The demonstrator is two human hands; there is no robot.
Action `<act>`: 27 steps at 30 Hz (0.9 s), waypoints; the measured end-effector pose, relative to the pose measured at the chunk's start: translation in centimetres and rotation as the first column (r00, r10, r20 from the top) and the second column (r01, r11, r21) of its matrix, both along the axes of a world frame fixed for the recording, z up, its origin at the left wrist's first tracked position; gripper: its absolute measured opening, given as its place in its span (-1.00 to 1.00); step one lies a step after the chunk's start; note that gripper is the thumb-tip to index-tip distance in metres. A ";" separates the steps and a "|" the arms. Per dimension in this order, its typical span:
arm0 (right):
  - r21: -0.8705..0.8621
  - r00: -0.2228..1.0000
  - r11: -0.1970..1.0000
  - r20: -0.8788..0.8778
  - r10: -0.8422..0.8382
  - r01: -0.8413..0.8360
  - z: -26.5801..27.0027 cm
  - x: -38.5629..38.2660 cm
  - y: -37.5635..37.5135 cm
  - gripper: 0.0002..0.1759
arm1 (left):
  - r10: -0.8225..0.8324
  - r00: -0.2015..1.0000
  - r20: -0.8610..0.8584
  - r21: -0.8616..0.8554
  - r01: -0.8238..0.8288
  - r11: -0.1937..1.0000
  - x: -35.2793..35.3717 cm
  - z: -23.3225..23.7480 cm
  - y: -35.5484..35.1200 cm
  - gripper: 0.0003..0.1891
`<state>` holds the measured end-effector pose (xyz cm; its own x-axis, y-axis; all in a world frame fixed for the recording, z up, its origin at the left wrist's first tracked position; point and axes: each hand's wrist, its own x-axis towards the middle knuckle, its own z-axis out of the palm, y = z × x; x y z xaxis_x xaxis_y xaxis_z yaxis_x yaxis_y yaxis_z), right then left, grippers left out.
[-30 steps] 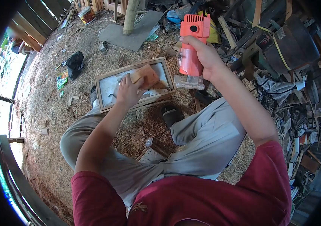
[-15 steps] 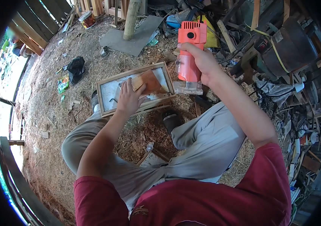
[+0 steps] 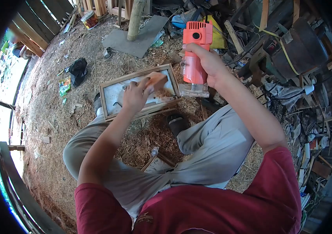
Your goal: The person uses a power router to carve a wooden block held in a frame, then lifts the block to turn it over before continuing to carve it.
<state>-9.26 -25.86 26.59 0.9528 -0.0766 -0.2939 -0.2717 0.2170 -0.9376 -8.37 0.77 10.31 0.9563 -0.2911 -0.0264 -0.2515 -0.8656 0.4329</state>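
Wooden block (image 3: pixel 158 80) is in our left hand (image 3: pixel 135 94), over the right part of the shallow framed tray (image 3: pixel 111 93). From our knuckles it points away from us and to the right, and its long axis seems to follow this same slanted line. Our left fingers are bent and the thumb comes from the other side, so we pinch the near end of the block; the far end is free. Whether the block touches the bottom of the tray or is a little lifted, we cannot tell.

Our right hand (image 3: pixel 209 66) is closed around the body of the red power tool (image 3: pixel 197 54), with the fingers on the far side mostly hidden. We hold this tool with its long axis almost straight away from us, and its transparent base (image 3: pixel 194 90) is at the end nearer to our lap, just beside the right edge of the tray. Thus the block lies between our two hands, left of the tool, but the left hand is the nearer one, because it is touching. Below the block, sawdust (image 3: pixel 163 93) lies in the tray, and a small bent rod (image 3: pixel 117 104) rests left of our left hand.
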 end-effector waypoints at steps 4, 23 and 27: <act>0.006 1.000 1.000 0.005 0.012 -0.012 0.1 0.1 -0.1 -0.57 | 0.001 0.952 -0.306 -0.308 -0.100 0.946 3.1 -0.8 1.3 0.06; 0.006 1.000 1.000 0.001 -0.016 0.016 -0.5 0.6 -1.1 -0.55 | -0.041 0.989 0.140 0.217 0.010 0.976 2.2 -3.0 1.5 -0.26; 0.002 0.999 1.000 -0.024 -0.023 0.023 -0.7 0.6 -1.3 -0.56 | -0.220 0.958 0.185 0.332 0.149 0.931 1.3 -3.0 0.7 -0.19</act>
